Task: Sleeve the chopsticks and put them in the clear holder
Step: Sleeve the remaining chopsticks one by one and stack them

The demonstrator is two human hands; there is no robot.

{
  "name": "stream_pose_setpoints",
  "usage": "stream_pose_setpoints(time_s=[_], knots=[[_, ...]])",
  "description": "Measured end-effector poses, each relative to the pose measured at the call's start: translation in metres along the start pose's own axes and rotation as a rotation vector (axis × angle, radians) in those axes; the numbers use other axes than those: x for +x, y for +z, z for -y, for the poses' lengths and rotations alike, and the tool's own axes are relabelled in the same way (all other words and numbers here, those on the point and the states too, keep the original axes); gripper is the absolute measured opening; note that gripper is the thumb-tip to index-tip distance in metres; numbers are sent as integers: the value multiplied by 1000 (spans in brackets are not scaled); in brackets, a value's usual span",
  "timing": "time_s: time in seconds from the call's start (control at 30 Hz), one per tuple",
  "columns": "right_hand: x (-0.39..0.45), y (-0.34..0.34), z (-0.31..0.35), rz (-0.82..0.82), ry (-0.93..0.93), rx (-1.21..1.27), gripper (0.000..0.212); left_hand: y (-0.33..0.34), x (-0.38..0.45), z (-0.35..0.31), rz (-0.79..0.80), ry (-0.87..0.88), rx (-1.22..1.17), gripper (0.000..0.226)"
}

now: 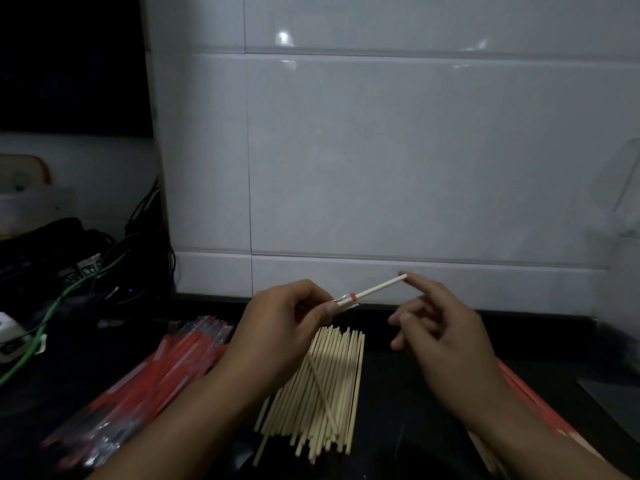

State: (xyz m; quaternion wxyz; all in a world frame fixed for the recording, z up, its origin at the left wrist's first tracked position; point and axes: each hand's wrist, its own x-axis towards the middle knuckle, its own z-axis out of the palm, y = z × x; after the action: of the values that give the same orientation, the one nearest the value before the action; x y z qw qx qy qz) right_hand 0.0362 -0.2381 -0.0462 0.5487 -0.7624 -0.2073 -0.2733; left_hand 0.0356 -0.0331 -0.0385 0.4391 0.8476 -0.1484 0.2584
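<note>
Chopstick [377, 288] pinched by left hand [284, 327] fingers [330, 308]; right hand [446, 337] fingertip at far end.

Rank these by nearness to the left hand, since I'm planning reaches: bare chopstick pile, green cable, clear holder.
From the left hand:
1. Bare chopstick pile, just below it.
2. Green cable, far left.
3. Clear holder, far right on the wall.

Left hand [284, 323] raised, fingers curled, thumb and forefinger pinching, forearm running off toward 7 o'clock. Right hand [446, 327] at its 3 o'clock, forefinger straight toward 11, other fingers loosely bent, forearm toward 5.
</note>
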Motion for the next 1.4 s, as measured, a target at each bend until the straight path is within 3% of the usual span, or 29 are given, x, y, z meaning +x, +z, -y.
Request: stream_pose_setpoints(time_s=[0.1,0.2,0.3,0.43,0.53,0.77,0.87,1.03,1.3,1.4], knots=[[-5,1,-5,144,-243,-417,45,0,-1,-2,9,7,2,6],[-8,4,-3,356,-358,-582,42,3,-2,-3,33,29,-4,7],[-4,-2,-4,382,-339,-628,23,2,-1,-1,7,3,11,4],[-2,-10,-4,762,-272,-595,14,-4,3,1,-55,-57,2,7],[-6,-2,-4,908,-269,-539,15,-7,5,0,-101,-79,-69,10],[-14,12,-5,859,-371,-506,11,-10,7,-2,-116,-103,-213,13],[-15,19,-8,792,-459,-534,24,-10,7,0,-105,-100,-210,12],[-15,27,-13,855,-578,-682,36,-8,8,2,-87,-95,-197,12],[-12,27,-19,744,-844,-832,5,-7,6,2,-64,-99,-197,10],[-11,27,-17,750,-893,-864,3,-7,6,2,-59,-98,-204,9]])
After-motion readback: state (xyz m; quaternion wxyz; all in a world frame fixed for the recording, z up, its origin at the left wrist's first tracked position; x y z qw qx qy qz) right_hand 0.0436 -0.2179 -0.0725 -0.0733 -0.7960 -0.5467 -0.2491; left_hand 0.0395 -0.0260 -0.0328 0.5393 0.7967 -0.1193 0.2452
